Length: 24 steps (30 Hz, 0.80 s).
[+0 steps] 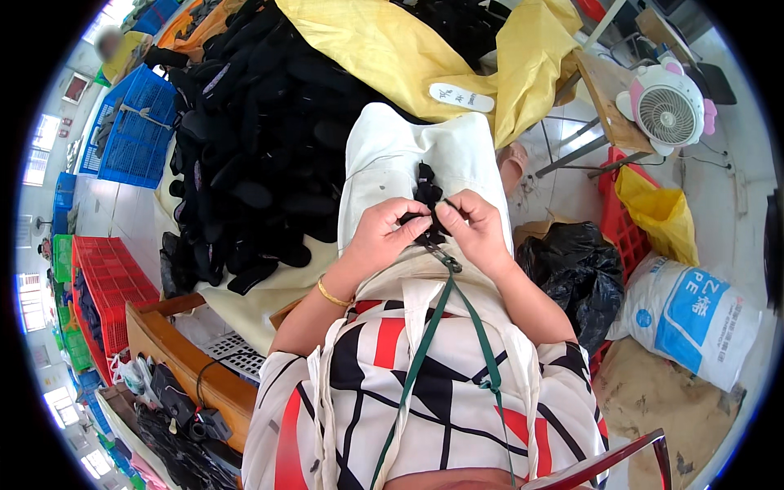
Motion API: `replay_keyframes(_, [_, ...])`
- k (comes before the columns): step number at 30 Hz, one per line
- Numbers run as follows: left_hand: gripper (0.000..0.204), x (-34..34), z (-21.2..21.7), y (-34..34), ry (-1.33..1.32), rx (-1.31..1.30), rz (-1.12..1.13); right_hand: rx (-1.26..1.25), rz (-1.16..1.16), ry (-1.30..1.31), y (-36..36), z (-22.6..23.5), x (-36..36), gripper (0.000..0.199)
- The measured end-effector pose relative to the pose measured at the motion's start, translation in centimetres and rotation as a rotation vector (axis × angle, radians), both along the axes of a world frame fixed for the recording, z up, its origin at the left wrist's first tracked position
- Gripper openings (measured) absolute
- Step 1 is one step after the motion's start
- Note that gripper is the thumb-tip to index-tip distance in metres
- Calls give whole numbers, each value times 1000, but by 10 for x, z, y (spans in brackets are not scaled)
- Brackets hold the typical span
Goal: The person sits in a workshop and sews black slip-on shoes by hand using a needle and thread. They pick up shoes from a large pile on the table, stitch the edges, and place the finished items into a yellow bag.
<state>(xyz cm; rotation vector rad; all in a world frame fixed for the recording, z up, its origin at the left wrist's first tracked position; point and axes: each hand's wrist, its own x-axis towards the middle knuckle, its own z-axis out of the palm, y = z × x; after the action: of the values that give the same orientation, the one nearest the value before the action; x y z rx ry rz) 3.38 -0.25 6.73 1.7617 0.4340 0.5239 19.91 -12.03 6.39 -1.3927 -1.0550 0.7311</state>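
Note:
My left hand (385, 232) and my right hand (475, 231) meet over my lap, fingers pinched on a small black cloth piece (428, 193). The cloth hangs between the thumbs over the white apron (384, 147) on my thighs; its exact kind is hard to make out. Just below the hands, a green cord (433, 327) from my neck ends in a small dark metal tool or clip (443, 258). A large heap of black soft pieces with rounded ends (245, 155) lies beyond my left hand.
Yellow sheeting (367, 41) and a white insole-shaped card (461, 97) lie ahead. Blue (139, 126) and red crates (114, 286) and a wooden drawer frame (180, 367) stand left. Right are a fan (665, 106), black bag (572, 265) and white sack (694, 314).

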Motion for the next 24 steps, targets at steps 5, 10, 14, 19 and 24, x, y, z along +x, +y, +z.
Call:
replay_keyframes(5, [20,3,-4,-5,-53,-469,4,-65,-39,576,4,-11,-9,15])
replay_keyframes(10, [20,-4,9,3,32,-361,-52,-27,-107,238,3,-10,-16,13])
replay_keyframes(14, [18,-7,4,5,87,-303,-45,49,-134,-160,4,4,-24,7])
replay_keyframes(19, [19,-2,-7,-5,6,-633,-37,33,-187,63,-4,-1,-30,9])
replay_keyframes(24, [23,-12,-13,-16,-88,-746,-49,55,-143,260,-5,-13,-38,14])
